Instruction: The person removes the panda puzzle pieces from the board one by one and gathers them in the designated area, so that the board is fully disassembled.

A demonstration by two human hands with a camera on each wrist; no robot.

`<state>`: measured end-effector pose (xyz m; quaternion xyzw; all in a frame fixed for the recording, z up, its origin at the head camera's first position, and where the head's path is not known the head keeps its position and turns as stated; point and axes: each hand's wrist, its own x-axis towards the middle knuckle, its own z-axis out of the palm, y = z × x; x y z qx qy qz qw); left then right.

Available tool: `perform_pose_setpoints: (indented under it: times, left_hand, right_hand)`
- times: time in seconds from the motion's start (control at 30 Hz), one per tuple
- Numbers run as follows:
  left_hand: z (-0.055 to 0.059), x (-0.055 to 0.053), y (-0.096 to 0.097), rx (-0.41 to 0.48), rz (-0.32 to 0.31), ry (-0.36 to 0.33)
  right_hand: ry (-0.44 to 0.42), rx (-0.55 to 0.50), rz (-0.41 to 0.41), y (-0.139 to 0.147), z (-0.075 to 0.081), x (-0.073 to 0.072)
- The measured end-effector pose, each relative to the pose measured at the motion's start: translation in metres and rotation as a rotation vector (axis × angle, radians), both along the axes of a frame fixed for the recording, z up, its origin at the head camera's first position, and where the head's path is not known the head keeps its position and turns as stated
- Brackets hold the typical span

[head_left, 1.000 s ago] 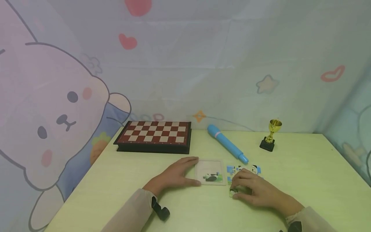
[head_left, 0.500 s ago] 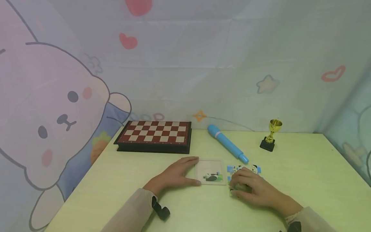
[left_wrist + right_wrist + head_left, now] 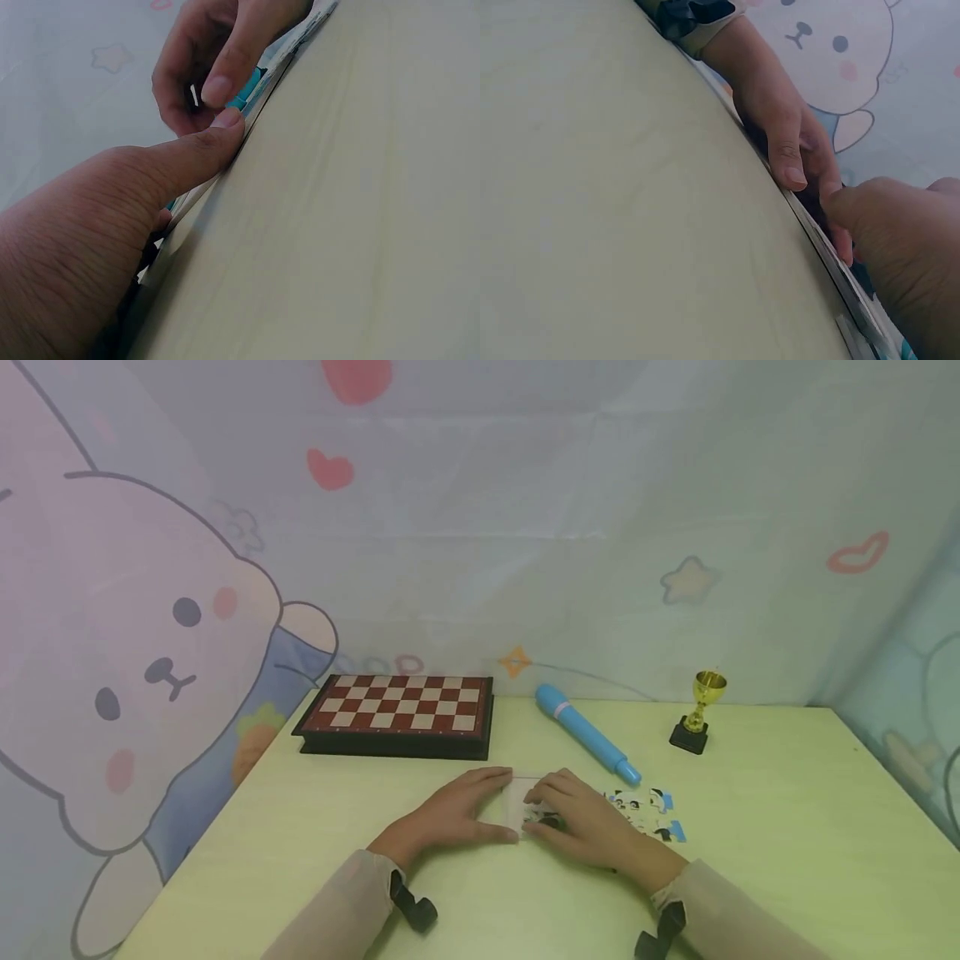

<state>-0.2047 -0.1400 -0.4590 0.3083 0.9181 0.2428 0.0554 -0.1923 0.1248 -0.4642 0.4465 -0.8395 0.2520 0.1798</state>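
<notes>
A shallow clear-white puzzle tray [image 3: 513,814] lies on the table in front of me. My left hand [image 3: 453,810] spans its left side, thumb at the near corner and fingertips at the far one. My right hand [image 3: 588,822] is over the tray, fingers and thumb bent together as if pinching a puzzle piece, which the fingers mostly hide. Between them a black, white and green panda-pattern piece [image 3: 543,817] shows in the tray. In the left wrist view, the right hand [image 3: 217,67] is just beyond the left thumb.
More puzzle pieces [image 3: 663,802] lie to the right of the tray, partly behind the right hand. Behind them are a blue toy microphone [image 3: 588,733] and a small gold trophy cup [image 3: 697,714]. A red-and-white chessboard box [image 3: 397,714] stands at the back left.
My right hand has moved left from the loose puzzle pieces to above the tray. The left hand stays at the tray's left side.
</notes>
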Motion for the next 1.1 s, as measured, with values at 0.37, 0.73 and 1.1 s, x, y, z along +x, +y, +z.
perform_pose_setpoints:
  times: [0.37,0.73,1.1]
  left_hand:
    - [-0.0023,-0.0019,-0.0007,0.007,0.005,-0.014]
    - [0.0007,-0.0004,-0.0010,-0.007,0.011,-0.001]
    - [-0.0003,-0.0002,-0.0003,-0.002,0.012,-0.010]
  right_hand:
    - [-0.011,0.019,-0.003,0.0013,-0.0084,-0.0035]
    - [-0.060,0.038,-0.027,-0.0008,-0.0080,-0.0020]
    - [-0.084,0.041,-0.034,-0.0011,-0.0088,-0.0003]
